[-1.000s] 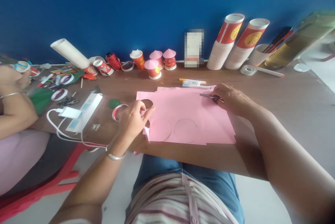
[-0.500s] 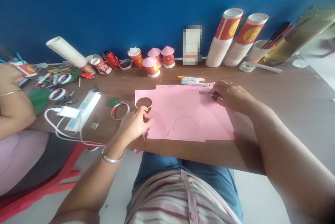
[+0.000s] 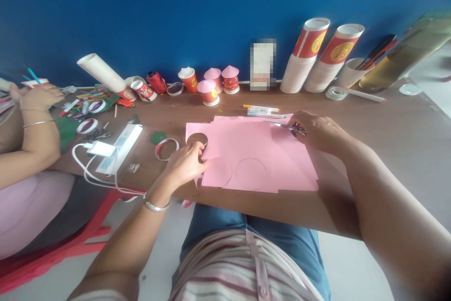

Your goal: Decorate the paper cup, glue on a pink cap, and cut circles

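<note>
Pink paper sheets (image 3: 246, 141) lie overlapping at the table's front, with pencil-thin circles drawn on the top one. My left hand (image 3: 186, 162) is closed at their left side, thumb and fingers pinching a pink paper piece with a round hole cut in it. Through the hole the brown table shows. My right hand (image 3: 317, 129) grips a pair of scissors (image 3: 287, 127) over the sheets' upper right corner, blades pointing left. Its fingers are partly hidden behind the hand. Beside my left wrist lies a white cardboard ring (image 3: 167, 150).
Markers (image 3: 262, 111) lie behind the paper. Small cups with pink cone roofs (image 3: 207, 92) stand near the wall, and tall paper cup stacks (image 3: 299, 61) lean at the right. A power strip (image 3: 120, 148) with white cables lies left, near a co-worker's arm (image 3: 40, 122).
The view has shifted slightly, moving everything a little right. My left hand still pinches the paper and my right still holds the scissors, whose blades now show more. The co-worker's hand has moved.
</note>
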### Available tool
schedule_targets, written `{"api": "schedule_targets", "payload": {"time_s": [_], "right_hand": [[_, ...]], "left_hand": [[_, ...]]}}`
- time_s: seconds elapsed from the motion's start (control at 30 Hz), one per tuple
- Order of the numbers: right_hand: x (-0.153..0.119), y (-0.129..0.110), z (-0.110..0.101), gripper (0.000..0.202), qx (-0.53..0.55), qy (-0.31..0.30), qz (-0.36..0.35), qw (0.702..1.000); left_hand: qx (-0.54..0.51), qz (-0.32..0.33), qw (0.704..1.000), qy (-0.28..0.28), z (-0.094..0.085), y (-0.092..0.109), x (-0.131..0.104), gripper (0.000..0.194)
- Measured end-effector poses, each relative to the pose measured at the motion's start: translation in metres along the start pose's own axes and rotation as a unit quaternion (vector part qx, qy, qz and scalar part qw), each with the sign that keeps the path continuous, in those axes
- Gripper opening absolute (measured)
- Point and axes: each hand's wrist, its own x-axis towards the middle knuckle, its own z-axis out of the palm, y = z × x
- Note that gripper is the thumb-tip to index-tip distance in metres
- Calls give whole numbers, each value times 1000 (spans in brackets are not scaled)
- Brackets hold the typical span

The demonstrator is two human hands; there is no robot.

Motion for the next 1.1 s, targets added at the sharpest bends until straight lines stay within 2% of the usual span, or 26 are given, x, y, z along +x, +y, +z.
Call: {"api": "schedule_targets", "payload": {"time_s": [0.17, 0.3, 0.4, 0.53, 0.6, 0.7, 0.77, 0.9, 1.03, 1.1], "right_hand": [[-1, 3, 5, 37, 41, 19, -4, 999], [2, 8, 13, 36, 94, 80, -9, 992], [5, 8, 19, 29, 131, 120, 8, 984], [8, -1, 27, 28, 144, 138, 14, 980], [8, -7, 31, 30, 145, 143, 3, 979], [7, -15, 34, 32, 139, 146, -21, 979], [6, -18, 34, 32, 125, 142, -26, 982], [6, -21, 35, 33, 86, 126, -26, 988], [7, -20, 39, 34, 68, 130, -31, 989], [8, -19, 43, 34, 75, 135, -34, 987]], "left_hand": [[-51, -1, 998, 27, -4, -2, 5, 8], [-179, 13, 981, 73, -2, -9, 3, 11], [-308, 16, 948, 78, 4, -11, 2, 16], [-486, -4, 874, 16, 10, -1, 2, 34], [-531, -12, 847, -5, 12, 5, 2, 43], [-566, -14, 824, -11, 14, 11, -1, 48], [-561, -10, 828, -4, 15, 12, -3, 51], [-521, 8, 853, 29, 16, 9, -6, 61], [-549, 11, 835, 32, 23, 7, 0, 67], [-558, 17, 829, 33, 27, 10, 4, 65]]}}
